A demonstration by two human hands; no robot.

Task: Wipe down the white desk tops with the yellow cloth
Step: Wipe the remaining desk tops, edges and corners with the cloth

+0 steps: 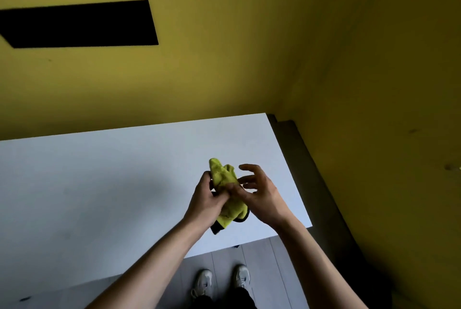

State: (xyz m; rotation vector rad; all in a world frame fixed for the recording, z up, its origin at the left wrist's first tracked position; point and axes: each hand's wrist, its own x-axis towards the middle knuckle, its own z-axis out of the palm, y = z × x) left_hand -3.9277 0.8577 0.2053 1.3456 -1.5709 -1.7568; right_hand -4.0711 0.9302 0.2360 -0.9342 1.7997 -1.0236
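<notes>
A smooth white rectangular desk top [99, 184] fills the lower left of the view, its far edge set against a mustard-yellow wall [224, 59] that carries flat black angular shapes [79, 24]. A second yellow wall [386, 134] meets the first at a corner on the right, with a dark gap between it and the desk's right edge. Grey plank flooring [274, 271] and two pale sneakers [222, 281] show below the near edge. Above the desk's right part, the crumpled yellow cloth with dark trim [224, 176] is held off the surface: the left hand [207, 199] curls its fingers round it, while the right hand [259, 191] pinches it with the thumb, the other fingers spread loosely.
</notes>
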